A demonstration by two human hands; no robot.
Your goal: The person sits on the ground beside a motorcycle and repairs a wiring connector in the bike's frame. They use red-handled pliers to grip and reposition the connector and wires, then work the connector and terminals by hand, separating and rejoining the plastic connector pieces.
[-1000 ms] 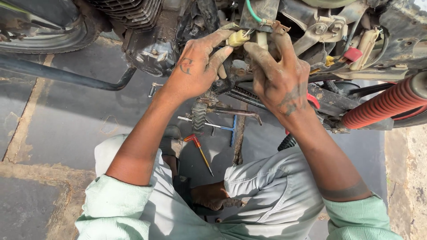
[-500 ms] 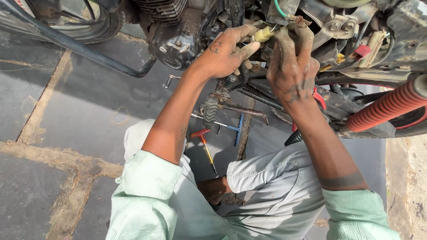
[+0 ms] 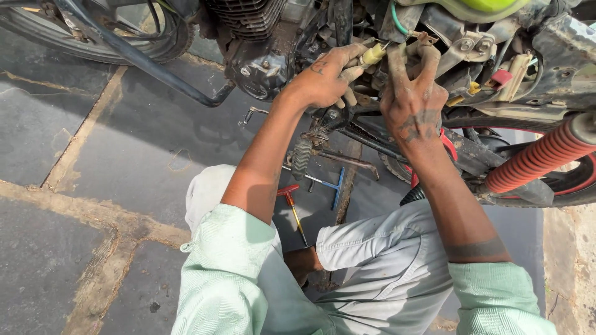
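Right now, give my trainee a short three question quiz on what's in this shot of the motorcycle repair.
1. True or false: the left hand pinches a pale yellowish connector up in the motorcycle's frame.
2. Which colour is the coil spring at the right edge? A) blue B) red-orange C) green
3. Fill in: the red-handled screwdriver lies on the ____, between the person's knees.

Key:
1. True; its thumb and fingers close on the connector, while the right hand reaches up beside it, fingers on the wiring.
2. B
3. Ground, next to a blue T-handle tool.
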